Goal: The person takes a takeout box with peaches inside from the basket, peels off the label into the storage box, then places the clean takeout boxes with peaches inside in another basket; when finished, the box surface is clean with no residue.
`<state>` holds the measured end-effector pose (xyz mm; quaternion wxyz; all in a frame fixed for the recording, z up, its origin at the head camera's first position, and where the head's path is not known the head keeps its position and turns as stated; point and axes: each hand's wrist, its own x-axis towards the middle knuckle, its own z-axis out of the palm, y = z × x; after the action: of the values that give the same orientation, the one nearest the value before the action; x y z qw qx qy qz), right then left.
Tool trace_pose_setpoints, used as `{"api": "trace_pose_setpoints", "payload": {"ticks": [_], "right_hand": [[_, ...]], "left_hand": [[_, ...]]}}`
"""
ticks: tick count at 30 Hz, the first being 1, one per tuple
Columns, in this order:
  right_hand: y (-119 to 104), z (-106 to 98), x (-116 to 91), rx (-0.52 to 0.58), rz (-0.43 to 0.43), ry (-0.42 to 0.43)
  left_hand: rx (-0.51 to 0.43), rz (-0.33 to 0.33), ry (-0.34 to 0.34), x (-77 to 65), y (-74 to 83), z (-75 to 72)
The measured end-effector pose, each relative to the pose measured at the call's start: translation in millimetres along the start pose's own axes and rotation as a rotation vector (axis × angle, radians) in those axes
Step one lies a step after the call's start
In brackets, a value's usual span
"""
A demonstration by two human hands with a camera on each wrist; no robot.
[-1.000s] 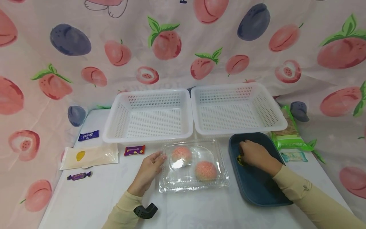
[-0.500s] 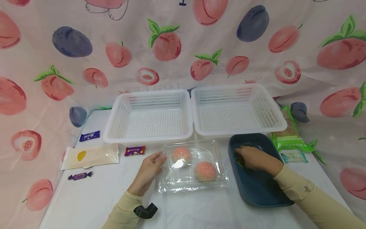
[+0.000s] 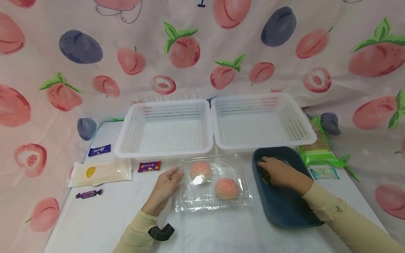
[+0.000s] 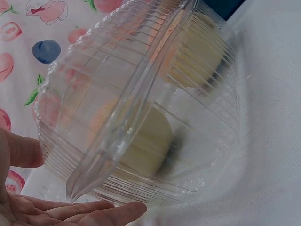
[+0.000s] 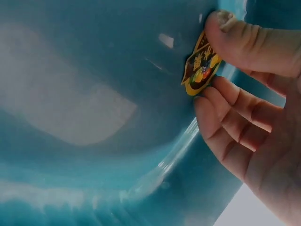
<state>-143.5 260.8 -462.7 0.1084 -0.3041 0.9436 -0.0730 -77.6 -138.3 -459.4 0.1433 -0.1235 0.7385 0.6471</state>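
A clear plastic clamshell container (image 3: 202,205) with two pink-topped, crumb-coated buns (image 3: 227,188) lies on the white table. My left hand (image 3: 162,189) grips its left edge; in the left wrist view the thumb is against the lid side and the fingers (image 4: 103,214) lie along the base. My right hand (image 3: 283,174) reaches into a dark blue tray (image 3: 291,214). There the thumb (image 5: 249,44) and fingertips pinch a small black-and-yellow label (image 5: 201,68) with fruit pictures, against the tray's inner surface. Whether the label is stuck down cannot be seen.
Two white perforated baskets (image 3: 164,153) (image 3: 269,143) stand at the back. Wrapped sweets (image 3: 89,193) (image 3: 149,166) (image 3: 99,150) and a cream packet (image 3: 110,173) lie at left. A green packet (image 3: 321,151) and a pale blue packet (image 3: 324,173) lie at right.
The right hand's fingers have shifted slightly left over the label, which stays in about the same place in the tray. The left hand and the container have not moved.
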Motion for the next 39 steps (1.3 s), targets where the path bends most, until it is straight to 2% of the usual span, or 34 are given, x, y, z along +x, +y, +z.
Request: {"api": "trace_pose_setpoints", "payload": {"ticks": [3, 11, 14, 17, 18, 20, 23, 25, 28, 31, 33, 36, 39], "right_hand": [[1, 0, 2, -0.014, -0.009, 0.011], [2, -3, 6, 0.017, 0.019, -0.024], [-1, -10, 7, 0.052, 0.032, -0.049], [-8, -30, 6, 0.131, 0.044, -0.06], [-12, -40, 6, 0.17, 0.048, -0.043], [-17, -60, 3, 0.226, 0.055, 0.046], [-17, -92, 0, 0.261, 0.089, 0.28], [-9, -108, -2, 0.272, 0.141, 0.442], [10, -127, -3, 0.305, 0.267, 0.601], [32, -135, -2, 0.378, 0.373, 0.66], [46, -135, -2, 0.406, 0.427, 0.661], [66, -128, -1, 0.452, 0.47, 0.622], [83, -119, -1, 0.489, 0.522, 0.546]], "left_hand": [[0.006, 0.002, 0.004, 0.6, 0.0, -0.8], [0.02, 0.02, 0.021, 2.3, -1.1, -0.7], [0.012, 0.024, 0.018, 1.7, -0.5, -0.9], [0.004, 0.028, 0.011, 1.9, -0.7, -0.6], [0.004, 0.028, 0.01, 2.3, -1.1, -0.4], [0.003, 0.023, 0.009, 2.9, -2.1, 0.0], [0.004, 0.017, 0.01, 2.6, -2.7, 0.0], [0.005, 0.021, 0.008, 1.7, -2.7, 0.0], [0.002, 0.028, 0.009, 0.7, -2.7, -0.1], [0.005, 0.038, 0.008, 0.5, -3.1, -0.2], [0.001, 0.033, 0.014, 0.7, -3.6, -0.3], [0.004, 0.039, 0.015, 1.0, -4.2, -0.4], [-0.001, 0.037, 0.018, 1.0, -4.2, -0.4]]}}
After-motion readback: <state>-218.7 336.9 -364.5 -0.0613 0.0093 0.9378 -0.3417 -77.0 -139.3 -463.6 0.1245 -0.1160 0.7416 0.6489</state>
